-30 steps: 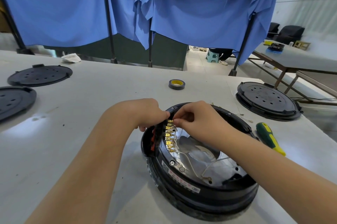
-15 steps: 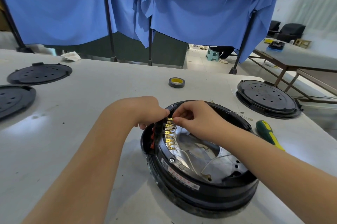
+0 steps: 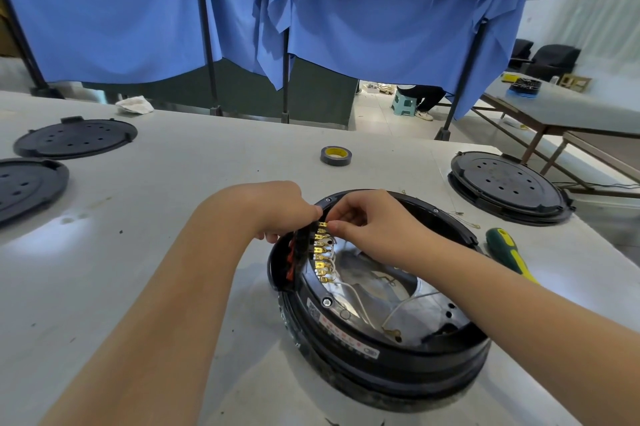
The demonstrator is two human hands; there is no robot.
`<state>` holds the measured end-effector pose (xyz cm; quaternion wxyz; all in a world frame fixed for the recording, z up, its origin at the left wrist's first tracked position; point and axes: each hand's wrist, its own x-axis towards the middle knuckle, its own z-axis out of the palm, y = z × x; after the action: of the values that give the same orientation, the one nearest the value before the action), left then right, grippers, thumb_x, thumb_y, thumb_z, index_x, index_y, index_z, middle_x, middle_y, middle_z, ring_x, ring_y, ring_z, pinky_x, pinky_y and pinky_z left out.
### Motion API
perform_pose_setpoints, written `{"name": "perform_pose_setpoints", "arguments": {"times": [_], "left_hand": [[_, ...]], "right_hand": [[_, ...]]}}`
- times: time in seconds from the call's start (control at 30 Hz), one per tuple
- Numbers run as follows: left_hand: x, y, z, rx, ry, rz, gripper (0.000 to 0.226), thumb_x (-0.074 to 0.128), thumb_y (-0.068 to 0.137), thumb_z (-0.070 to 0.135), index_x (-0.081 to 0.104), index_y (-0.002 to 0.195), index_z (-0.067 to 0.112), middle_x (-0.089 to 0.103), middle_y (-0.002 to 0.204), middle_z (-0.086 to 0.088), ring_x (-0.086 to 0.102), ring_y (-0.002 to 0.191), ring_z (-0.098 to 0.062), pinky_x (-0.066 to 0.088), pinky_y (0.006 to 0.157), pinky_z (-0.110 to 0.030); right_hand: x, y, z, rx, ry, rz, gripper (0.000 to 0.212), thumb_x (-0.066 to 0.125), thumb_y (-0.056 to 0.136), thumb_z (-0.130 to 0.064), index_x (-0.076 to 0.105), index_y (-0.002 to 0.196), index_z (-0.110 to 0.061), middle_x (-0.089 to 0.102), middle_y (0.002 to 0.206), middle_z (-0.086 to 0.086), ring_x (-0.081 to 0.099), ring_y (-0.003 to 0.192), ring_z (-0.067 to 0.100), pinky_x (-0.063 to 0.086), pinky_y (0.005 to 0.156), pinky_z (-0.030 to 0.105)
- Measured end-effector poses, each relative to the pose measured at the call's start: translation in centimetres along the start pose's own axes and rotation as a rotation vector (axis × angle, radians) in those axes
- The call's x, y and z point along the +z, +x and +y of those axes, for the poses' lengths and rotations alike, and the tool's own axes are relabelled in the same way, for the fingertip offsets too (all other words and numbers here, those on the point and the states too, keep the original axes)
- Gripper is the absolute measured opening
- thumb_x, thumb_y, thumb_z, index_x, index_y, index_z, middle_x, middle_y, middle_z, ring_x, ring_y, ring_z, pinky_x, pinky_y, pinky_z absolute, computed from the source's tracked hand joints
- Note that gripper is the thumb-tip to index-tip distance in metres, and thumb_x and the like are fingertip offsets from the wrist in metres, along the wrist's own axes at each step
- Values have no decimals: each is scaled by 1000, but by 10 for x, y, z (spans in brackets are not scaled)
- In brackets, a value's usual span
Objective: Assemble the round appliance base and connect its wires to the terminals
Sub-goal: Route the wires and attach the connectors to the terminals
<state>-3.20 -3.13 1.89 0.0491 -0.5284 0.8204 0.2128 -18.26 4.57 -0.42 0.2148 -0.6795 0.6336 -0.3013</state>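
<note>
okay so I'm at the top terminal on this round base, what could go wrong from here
Your right hand pinches at the top brass terminal; the terminals sit close together, so a wire could land on the wrong tab. The white wires lie loose across the metal plate and might snag. Your left hand steadies the round base only at its rim, so hard pushing may shift it.

The base (image 3: 381, 349) is black, with a silver metal inside, a white label printed in red, and a row of brass-yellow terminals (image 3: 321, 254) beside red tabs. White wires (image 3: 360, 304) cross it. The tape (image 3: 336, 155) is dark grey with a yellow core. The screwdriver (image 3: 509, 252) is green and yellow. The curtain (image 3: 363, 17) is blue, the table (image 3: 156, 217) pale grey, and the covers (image 3: 74, 138) black.
</note>
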Motion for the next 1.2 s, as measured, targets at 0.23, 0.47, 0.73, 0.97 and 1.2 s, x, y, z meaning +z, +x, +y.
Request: {"name": "perform_pose_setpoints", "arguments": {"times": [0.23, 0.47, 0.73, 0.97, 1.2], "left_hand": [[1, 1, -1, -1, -18, 2, 49, 40, 98, 49, 54, 75, 7, 59, 67, -9, 56, 58, -20, 44, 53, -28], [2, 2, 0, -1, -14, -6, 50, 39, 98, 49, 55, 77, 6, 59, 64, -9, 55, 56, -21, 44, 53, -27], [2, 1, 0, 6, -17, 2, 49, 39, 99, 47, 53, 74, 7, 58, 62, -9, 54, 54, -20, 43, 52, -27], [2, 1, 1, 5, -23, 3, 49, 39, 99, 46, 53, 74, 7, 57, 63, -9, 53, 55, -20, 43, 53, -27], [3, 3, 1, 4, -34, 5, 50, 40, 98, 47, 52, 70, 7, 55, 58, -8, 53, 52, -19, 42, 50, -26]], "right_hand": [[2, 1, 0, 20, 62, 4, 14, 71, 86, -18, 67, 77, -28, 65, 66, -12, 57, 56, -6, 47, 59, 11], [2, 1, -2, -38, -12, 23, 7, 69, 86, -11, 72, 88, -17, 65, 74, -13, 60, 70, 1, 51, 72, 18], [0, -1, -2, -27, -38, 63, 5, 73, 84, -18, 76, 86, -22, 68, 70, -15, 64, 68, -1, 50, 66, 11], [0, -4, -6, -24, -61, 75, 7, 73, 84, -19, 77, 90, -20, 72, 76, -10, 67, 72, 2, 54, 72, 17], [0, -3, -6, -32, -64, 48, 12, 70, 86, -12, 77, 96, -17, 74, 87, -4, 65, 79, 3, 51, 76, 15]]}}
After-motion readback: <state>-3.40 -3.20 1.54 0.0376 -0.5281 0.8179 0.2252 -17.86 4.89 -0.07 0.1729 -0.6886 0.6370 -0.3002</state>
